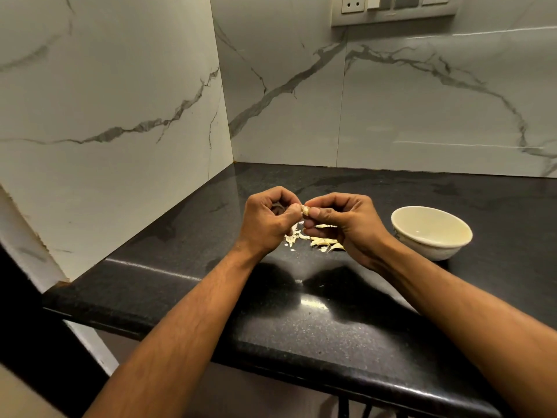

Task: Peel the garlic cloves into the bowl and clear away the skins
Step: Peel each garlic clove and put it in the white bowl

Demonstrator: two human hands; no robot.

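Observation:
A small pale garlic clove (305, 210) is held above the black counter between both hands. My left hand (269, 220) pinches its left end with curled fingers. My right hand (340, 220) pinches its right end between thumb and forefinger. Under the hands, a scatter of pale garlic skins (319, 241) lies on the counter. A cream bowl (431, 232) stands to the right of my right hand; its visible inside shows no cloves.
The black stone counter (301, 321) runs into a corner of white marble-patterned walls (120, 101) at the left and back. Its front edge is near me. A socket panel (391, 9) sits high on the back wall.

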